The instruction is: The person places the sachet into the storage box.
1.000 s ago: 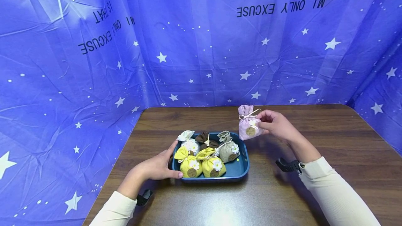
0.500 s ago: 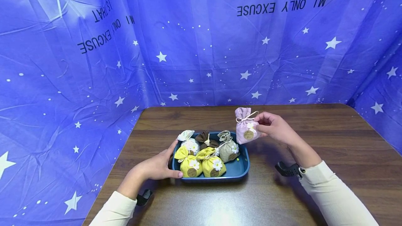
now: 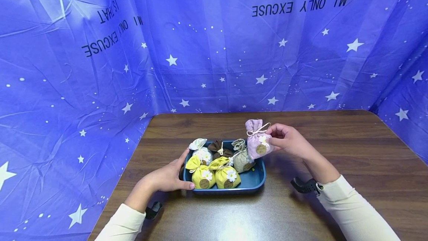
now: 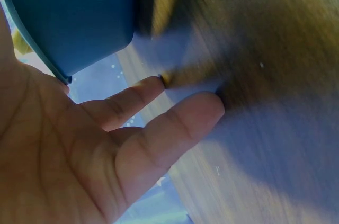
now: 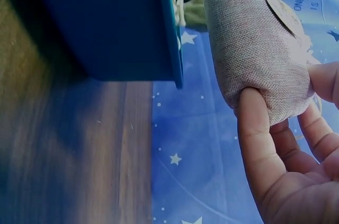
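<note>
A pink drawstring sachet [image 3: 259, 145], with a white flower and a round tag, hangs over the tray's back right corner. My right hand [image 3: 287, 141] pinches it by the side; in the right wrist view the fingers [image 5: 254, 123] press into its cloth. The blue tray [image 3: 245, 189] holds two yellow sachets [image 3: 204, 177] in front. Behind them sit a white sachet [image 3: 202, 154], a brown sachet [image 3: 219, 152] and a grey-beige sachet [image 3: 240, 162], the last partly hidden by the pink one. My left hand [image 3: 168, 177] rests against the tray's left end, thumb at its front corner, fingers extended.
A dark wooden table [image 3: 207, 215] bears the tray. Blue star-printed cloth [image 3: 214, 47] hangs behind the table and along its sides. Bare tray floor [image 3: 249, 179] shows at the front right. A black strap [image 3: 302, 186] is on the right wrist.
My right hand has moved left and nearer with the pink sachet, from beside the tray's back right corner to above it. My left hand and the tray stay still.
</note>
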The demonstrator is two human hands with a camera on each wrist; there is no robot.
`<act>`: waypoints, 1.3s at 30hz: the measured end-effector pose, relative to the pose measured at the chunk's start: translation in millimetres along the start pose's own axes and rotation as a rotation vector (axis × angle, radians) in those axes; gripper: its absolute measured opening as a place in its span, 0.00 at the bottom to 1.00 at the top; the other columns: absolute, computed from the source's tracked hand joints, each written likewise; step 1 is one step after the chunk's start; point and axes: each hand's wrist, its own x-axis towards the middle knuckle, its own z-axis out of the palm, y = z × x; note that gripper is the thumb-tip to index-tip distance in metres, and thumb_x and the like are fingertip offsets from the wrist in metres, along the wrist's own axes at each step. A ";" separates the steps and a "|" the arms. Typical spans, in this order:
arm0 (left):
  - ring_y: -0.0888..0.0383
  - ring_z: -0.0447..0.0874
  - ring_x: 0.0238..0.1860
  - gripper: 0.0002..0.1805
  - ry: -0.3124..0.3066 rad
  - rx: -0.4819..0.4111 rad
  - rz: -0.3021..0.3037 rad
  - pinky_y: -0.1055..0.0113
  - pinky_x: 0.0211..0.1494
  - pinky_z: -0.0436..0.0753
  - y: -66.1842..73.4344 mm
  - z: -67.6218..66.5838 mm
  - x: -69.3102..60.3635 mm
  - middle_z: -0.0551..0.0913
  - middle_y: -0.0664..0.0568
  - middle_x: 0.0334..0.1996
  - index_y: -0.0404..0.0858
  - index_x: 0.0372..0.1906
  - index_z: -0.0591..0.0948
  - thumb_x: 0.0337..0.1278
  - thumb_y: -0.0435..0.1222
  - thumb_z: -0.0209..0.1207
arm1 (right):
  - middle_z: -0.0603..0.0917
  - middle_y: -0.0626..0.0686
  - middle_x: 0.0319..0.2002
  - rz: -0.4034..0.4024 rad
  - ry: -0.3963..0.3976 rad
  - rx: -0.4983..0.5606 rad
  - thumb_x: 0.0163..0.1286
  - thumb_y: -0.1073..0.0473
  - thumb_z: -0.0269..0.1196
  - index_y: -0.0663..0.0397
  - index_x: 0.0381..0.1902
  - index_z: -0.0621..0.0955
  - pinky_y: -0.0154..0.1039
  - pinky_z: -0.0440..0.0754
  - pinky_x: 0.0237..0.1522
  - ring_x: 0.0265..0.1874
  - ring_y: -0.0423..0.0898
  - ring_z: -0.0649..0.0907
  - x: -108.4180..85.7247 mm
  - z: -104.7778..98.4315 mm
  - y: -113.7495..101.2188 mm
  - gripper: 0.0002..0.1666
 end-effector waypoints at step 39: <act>0.36 0.55 0.73 0.66 -0.004 0.019 -0.004 0.44 0.72 0.60 -1.4 0.3 0.4 0.53 0.32 0.75 0.40 0.80 0.39 0.49 0.57 0.71 | 0.81 0.55 0.31 -0.027 -0.152 -0.016 0.64 0.71 0.62 0.66 0.40 0.78 0.41 0.84 0.26 0.29 0.43 0.80 -15.1 42.9 1.2 0.07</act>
